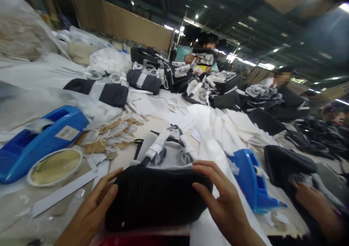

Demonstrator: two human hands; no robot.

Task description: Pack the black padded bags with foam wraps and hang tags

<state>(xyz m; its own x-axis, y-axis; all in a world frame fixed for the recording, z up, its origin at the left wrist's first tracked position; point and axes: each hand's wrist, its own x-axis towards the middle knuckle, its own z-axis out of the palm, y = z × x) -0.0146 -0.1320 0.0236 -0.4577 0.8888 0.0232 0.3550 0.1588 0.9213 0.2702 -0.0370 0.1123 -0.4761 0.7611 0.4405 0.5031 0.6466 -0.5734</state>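
Note:
A black bag (158, 198) lies at the table's near edge, its wrapped handles (155, 148) and a sheet of pale grey lining rising behind it. My left hand (95, 206) rests against the bag's left end, thumb and fingers at its upper corner. At the right end, my right hand (223, 198) holds the top edge between the thumb in front and the fingers on top. The bag's underside is hidden.
Blue tape dispensers (68, 129) (249, 180) stand left and right. A round tub (56, 166), paper tags (109, 133) and white sheets (226, 129) lie around. Black bags (98, 91) are piled behind. Another person's hand (313, 198) touches a bag at right.

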